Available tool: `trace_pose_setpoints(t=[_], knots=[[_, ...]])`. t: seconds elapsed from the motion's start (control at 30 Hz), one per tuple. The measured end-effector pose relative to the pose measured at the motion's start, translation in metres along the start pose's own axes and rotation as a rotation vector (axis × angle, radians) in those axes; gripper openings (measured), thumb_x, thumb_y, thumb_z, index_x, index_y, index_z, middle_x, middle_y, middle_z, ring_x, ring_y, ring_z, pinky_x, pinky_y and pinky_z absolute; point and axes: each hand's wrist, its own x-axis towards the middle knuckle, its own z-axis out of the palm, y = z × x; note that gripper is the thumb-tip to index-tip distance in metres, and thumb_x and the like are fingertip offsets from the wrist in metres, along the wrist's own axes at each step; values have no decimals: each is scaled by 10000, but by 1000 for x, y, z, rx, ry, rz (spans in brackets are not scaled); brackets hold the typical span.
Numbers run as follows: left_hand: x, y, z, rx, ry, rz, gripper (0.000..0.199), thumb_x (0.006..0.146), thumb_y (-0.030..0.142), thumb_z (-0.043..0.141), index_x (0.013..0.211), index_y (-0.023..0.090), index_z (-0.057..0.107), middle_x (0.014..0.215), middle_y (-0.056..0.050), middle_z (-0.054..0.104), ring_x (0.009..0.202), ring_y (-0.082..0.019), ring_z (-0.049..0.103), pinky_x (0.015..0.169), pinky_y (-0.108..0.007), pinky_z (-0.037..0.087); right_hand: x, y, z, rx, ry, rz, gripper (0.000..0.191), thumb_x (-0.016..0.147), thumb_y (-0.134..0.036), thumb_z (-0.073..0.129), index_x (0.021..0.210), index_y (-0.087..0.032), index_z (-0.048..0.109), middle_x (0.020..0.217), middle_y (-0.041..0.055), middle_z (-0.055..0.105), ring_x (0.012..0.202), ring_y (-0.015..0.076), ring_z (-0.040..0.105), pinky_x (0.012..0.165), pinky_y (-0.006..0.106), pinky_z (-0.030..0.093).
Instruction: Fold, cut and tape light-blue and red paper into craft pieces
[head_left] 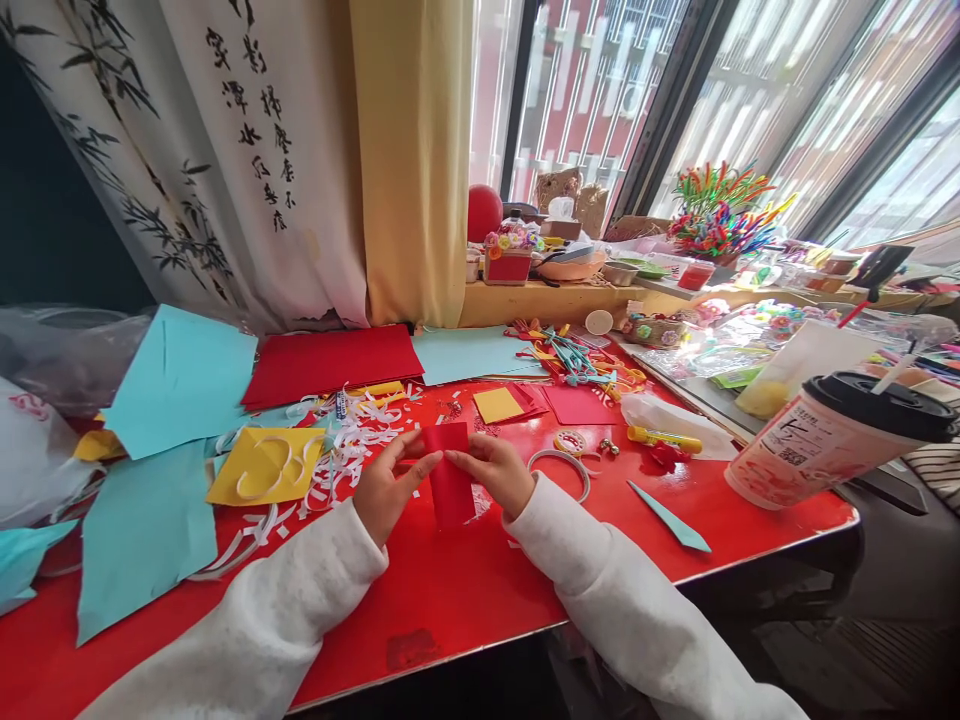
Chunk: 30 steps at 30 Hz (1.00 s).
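A narrow piece of red paper [451, 495] is held upright over the red table, between my two hands. My left hand [394, 485] pinches its left side, thumb in front and fingers behind. On the right side, my right hand [495, 468] grips the paper the same way. Whether the sheet is folded is hard to make out. Beyond my hands lie a yellow paper square [498, 405] and a red paper square [581, 405]. A ring-shaped band [562, 470] rests just right of my right hand.
Light blue sheets [146, 550], a yellow sheet [266, 465] and white paper shreds [352, 450] cover the left side. Red sheets [337, 365] lie at the back. To the right are a blue paper sliver [671, 517], a yellow tube [664, 439] and a large lidded cup [817, 440] near the edge.
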Motion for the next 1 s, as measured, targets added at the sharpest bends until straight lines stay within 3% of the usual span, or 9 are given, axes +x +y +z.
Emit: trace_pose_setpoints(t=[0.1,0.33,0.73,1.0], knots=[[5,-2,-2,-124,-64,-46,305,660,351,564,872,132,554,887,-64,611,821,-184,561,746,-311,450,0,1,1,-36,-4,-10,287,609,-439,566,664,-158,545,552,-5,525,545,113,491,448,209,363],[4,-1,1,-184,-106,-94,288,632,318,598,847,127,577,809,-36,624,758,-155,562,710,-277,451,2,4,1,-25,83,-18,242,656,-403,530,687,-169,478,596,-7,533,540,99,481,482,215,385],[3,1,1,-130,-66,-123,224,633,357,584,645,139,536,596,25,538,597,-103,512,594,-223,415,0,1,1,-31,38,-22,250,662,-395,524,628,-161,440,504,-44,379,451,57,330,410,193,284],[3,2,0,-120,-45,-142,249,613,370,597,611,134,520,565,30,517,562,-89,489,552,-207,391,-1,-1,0,10,9,8,241,660,-374,532,631,-155,435,511,-43,381,456,52,320,414,190,274]])
